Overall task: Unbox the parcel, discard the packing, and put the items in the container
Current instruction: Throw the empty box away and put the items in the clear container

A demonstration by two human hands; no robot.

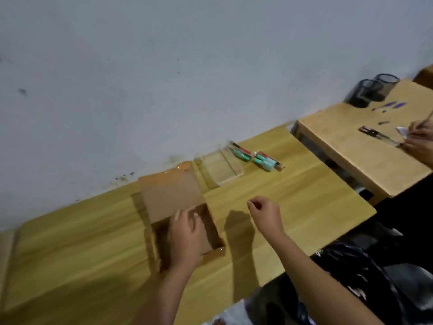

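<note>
A brown cardboard parcel box lies open on the wooden table, its lid flap raised toward the wall. My left hand reaches down into the box's open cavity; its fingertips are hidden, so I cannot see what they touch. My right hand hovers above the table to the right of the box, fingers curled shut with nothing visible in them. Beyond the box sits a clear shallow tray container. Two packs of teal items lie beside the tray on its right.
A second wooden table stands at the right with two dark cups, purple bits and a pen. Another person's hands work there. A dark plastic bag sits below the table edge at lower right. A grey wall runs behind.
</note>
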